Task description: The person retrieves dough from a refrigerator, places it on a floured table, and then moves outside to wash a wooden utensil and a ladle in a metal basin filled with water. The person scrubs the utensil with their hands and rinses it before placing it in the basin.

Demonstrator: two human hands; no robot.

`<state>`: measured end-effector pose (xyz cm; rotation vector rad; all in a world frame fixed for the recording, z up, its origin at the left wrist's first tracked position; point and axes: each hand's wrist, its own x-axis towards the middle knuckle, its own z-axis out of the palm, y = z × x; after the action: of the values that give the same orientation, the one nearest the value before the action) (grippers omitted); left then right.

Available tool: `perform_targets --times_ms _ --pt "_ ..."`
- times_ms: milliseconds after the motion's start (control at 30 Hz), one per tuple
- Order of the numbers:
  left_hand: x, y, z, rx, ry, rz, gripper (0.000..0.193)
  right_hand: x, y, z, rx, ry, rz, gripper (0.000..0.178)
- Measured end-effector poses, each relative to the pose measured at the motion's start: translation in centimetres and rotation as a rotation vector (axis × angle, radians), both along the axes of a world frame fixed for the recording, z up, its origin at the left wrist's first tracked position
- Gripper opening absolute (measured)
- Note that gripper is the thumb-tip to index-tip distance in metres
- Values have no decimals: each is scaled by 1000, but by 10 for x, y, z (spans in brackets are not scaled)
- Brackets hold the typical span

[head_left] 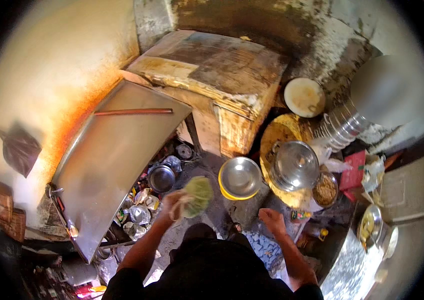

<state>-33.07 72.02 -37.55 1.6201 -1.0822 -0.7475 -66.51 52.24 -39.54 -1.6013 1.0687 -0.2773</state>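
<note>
My left hand (pixel 173 204) is closed on a pale green, rounded bundle (pixel 198 197), blurred by motion, with whitish strands by the fingers. It hangs above the floor, to the right of the metal-topped table (pixel 117 145). My right hand (pixel 272 219) is curled into a loose fist, and nothing shows sticking out of it. Ahead of that hand sits a steel bowl (pixel 242 176) in a yellow basin (pixel 231 194). A steel pot with a lid (pixel 296 164) stands on a round wooden board (pixel 275 131) farther right.
A reddish stick (pixel 133 112) lies on the metal table. Below it are a dark pan (pixel 161 178) and crumpled foil wrappers (pixel 140 214). A large worn wooden chest (pixel 217 60) stands ahead. At right are stacked steel pots (pixel 344 122), a bowl of brown food (pixel 325 190) and a red box (pixel 354 170).
</note>
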Motion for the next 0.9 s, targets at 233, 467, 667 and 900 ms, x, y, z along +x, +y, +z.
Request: perform_targets --times_ms 233,467,667,900 --pt "156 69 8 115 -612 629 20 116 -165 -68 370 -85 -28 24" --pt "279 38 14 68 -407 937 19 203 -347 -98 212 103 -556 48" --pt "375 9 18 130 -176 1032 20 290 -383 -82 354 94 -591 62" --pt "439 -65 12 96 -61 1097 21 324 -428 -104 272 -175 -391 75"
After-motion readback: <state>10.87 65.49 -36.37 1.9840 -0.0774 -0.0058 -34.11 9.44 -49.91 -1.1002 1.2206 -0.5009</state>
